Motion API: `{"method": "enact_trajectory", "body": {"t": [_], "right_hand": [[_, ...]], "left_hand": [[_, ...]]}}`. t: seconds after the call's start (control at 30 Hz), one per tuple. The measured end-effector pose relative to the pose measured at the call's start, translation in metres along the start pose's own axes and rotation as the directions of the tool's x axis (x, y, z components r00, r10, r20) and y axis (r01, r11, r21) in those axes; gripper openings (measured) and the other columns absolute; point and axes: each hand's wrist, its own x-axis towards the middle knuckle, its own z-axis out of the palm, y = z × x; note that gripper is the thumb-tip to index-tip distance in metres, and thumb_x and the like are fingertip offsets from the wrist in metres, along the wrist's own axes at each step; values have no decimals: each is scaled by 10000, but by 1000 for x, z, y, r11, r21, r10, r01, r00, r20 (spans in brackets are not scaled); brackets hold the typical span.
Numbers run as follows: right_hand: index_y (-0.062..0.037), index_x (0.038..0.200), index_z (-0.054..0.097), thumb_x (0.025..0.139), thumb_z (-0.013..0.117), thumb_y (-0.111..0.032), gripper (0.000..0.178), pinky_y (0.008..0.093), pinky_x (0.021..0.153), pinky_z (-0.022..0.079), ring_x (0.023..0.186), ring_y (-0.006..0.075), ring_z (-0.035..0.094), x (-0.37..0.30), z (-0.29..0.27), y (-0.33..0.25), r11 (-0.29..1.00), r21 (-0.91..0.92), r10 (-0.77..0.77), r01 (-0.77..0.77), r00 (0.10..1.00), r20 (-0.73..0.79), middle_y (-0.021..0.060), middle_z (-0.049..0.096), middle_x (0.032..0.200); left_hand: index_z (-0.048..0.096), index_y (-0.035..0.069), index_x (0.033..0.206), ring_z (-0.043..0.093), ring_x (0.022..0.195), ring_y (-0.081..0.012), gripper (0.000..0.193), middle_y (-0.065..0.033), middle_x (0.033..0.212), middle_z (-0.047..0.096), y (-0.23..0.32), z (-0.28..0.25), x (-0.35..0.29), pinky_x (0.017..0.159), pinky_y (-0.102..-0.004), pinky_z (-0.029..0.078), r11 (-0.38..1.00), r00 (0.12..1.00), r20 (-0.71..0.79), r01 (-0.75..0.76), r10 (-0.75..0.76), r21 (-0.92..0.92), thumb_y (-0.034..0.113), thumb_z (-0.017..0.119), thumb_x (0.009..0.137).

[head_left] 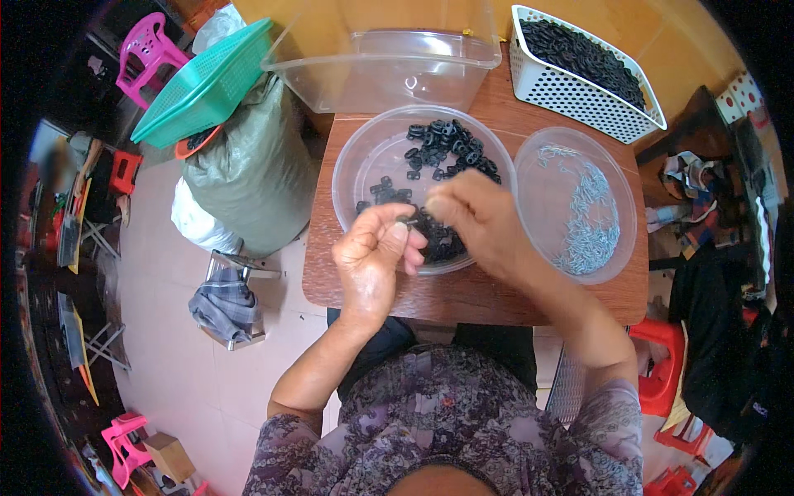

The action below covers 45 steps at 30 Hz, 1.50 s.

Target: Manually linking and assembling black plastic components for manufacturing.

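Over the near part of a round clear plastic tub (341,178), my left hand (372,252) pinches a small black plastic piece between thumb and forefinger. My right hand (475,211) is close beside it, fingertips pressed together and slightly blurred; whatever they may hold is hidden. Loose small black pieces (451,142) lie in the tub beyond and beneath my hands. To the right, a shallow round clear tub (552,190) contains many small silvery metal pieces (591,223), thin and hook-like.
A white perforated basket (579,107) full of black pieces stands at the table's (496,302) back right. Behind the tub is a large clear plastic bin (380,70). Left of the table are a stuffed sack (252,174), green baskets (207,83) and a cloth-draped stool (231,306).
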Motion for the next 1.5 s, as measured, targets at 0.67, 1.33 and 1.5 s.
{"method": "enact_trajectory", "body": {"t": [0.67,1.33,1.5], "right_hand": [[-20,707,604,622,581,-9,89,397,691,441,789,306,529,83,33,71,635,-649,-144,420,889,434,151,575,752],[6,932,623,735,640,-5,198,213,623,436,687,60,537,16,-6,14,723,494,375,-483,875,308,6,602,764],[3,961,633,759,644,-46,208,204,633,409,708,68,532,6,-10,10,540,587,455,-603,796,399,13,615,807]], "left_hand": [[553,-51,1004,543,561,-95,160,-104,745,615,1,-12,9,507,-192,436,996,998,-56,3,-8,-85,28,487,881],[519,-64,1015,553,541,-108,172,-126,734,620,10,1,4,477,-199,438,995,999,-45,-6,2,-99,25,473,875],[505,-76,1020,561,536,-117,188,-138,734,622,15,8,-2,470,-200,441,996,999,-32,2,-4,-86,40,479,875]]}}
